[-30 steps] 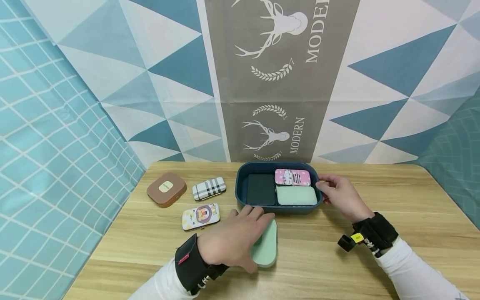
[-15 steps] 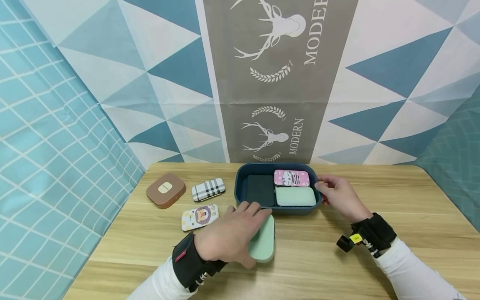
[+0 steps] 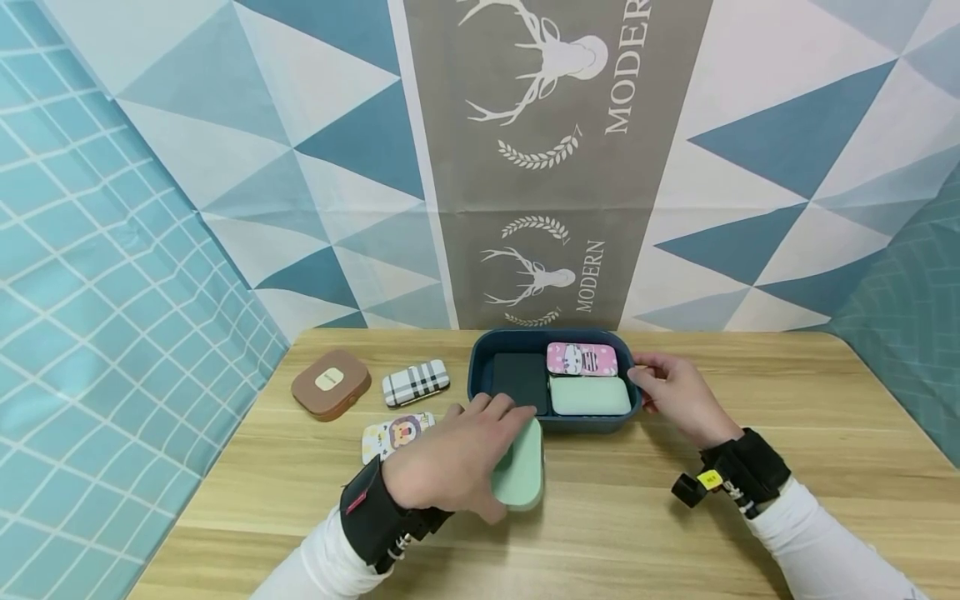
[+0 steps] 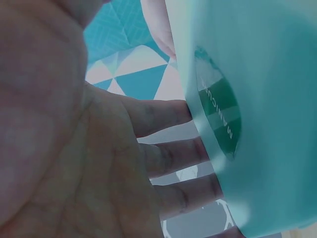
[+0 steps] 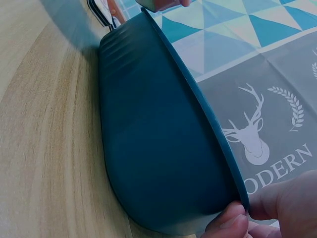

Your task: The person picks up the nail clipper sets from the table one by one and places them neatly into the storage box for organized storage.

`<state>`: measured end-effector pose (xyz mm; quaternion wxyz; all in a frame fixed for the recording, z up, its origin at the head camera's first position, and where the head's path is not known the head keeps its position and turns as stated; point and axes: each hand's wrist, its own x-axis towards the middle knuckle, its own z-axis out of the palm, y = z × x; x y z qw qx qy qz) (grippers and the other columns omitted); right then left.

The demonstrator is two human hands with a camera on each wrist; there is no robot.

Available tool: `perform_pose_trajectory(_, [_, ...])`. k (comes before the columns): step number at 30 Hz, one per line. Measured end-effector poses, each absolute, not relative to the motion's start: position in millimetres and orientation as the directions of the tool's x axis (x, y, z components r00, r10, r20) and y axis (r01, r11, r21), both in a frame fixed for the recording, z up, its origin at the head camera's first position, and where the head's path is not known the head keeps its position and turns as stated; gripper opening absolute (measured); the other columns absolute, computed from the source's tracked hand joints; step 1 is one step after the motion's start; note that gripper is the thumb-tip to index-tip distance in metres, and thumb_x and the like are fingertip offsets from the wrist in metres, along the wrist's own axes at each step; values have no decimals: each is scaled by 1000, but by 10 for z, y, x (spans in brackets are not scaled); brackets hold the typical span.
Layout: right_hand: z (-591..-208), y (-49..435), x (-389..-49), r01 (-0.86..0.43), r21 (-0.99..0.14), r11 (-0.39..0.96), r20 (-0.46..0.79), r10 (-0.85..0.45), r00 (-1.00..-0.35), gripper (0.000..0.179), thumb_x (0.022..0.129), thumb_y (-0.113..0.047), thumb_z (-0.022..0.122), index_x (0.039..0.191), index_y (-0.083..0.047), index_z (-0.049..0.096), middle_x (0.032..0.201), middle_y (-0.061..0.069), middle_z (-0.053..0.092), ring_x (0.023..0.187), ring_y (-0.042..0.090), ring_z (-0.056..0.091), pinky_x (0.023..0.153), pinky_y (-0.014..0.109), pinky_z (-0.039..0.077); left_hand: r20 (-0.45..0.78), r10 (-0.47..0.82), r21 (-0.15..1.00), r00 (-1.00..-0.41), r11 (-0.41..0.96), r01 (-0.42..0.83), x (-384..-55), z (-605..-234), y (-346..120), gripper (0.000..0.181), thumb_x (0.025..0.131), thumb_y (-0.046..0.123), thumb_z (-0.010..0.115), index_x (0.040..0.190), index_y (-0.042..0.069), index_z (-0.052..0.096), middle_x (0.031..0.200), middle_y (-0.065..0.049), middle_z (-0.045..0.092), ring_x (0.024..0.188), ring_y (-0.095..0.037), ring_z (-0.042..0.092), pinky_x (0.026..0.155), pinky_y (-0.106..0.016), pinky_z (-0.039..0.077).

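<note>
My left hand (image 3: 457, 458) grips a mint-green manicure case (image 3: 522, 471) by its long sides, close in front of a navy box. In the left wrist view the case (image 4: 272, 119) shows a dark green leaf-shaped label, and the fingertips lie along its edge. My right hand (image 3: 675, 396) pinches the rim of the navy box (image 3: 577, 423) at its right end, with thumb and fingers at the rim in the right wrist view. Inside the box lie a black case (image 3: 520, 379), a pink cartoon tin (image 3: 582, 359) and a pale green case (image 3: 590, 396).
Left of the box lie a brown case (image 3: 332, 385) and a black-and-white plaid case (image 3: 416, 383). A lion-print tin (image 3: 393, 433) sits partly hidden behind my left hand. The wooden table (image 3: 637, 533) ends at a patterned cloth backdrop (image 3: 540, 183).
My left hand has carried the mint-green case a little up and leftward, nearer the box's front side, now covering more of the lion-print tin. The right hand keeps its hold on the rim.
</note>
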<state>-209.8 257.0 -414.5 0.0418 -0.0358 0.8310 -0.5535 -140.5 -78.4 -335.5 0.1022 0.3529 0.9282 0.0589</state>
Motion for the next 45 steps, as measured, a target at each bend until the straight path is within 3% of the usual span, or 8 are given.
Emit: perform_pose_trajectory(45, [-4146, 2565, -2096, -1, -925, 379, -40, -100, -994, 46, 112, -15, 55, 150, 10, 49, 103, 18, 58, 77, 21, 59, 67, 29, 56, -95, 657, 177, -748, 750, 637, -1959, -3238, -763, 110, 71, 39, 93, 163, 14, 39, 144, -3, 50, 123, -22, 46, 92, -45, 47])
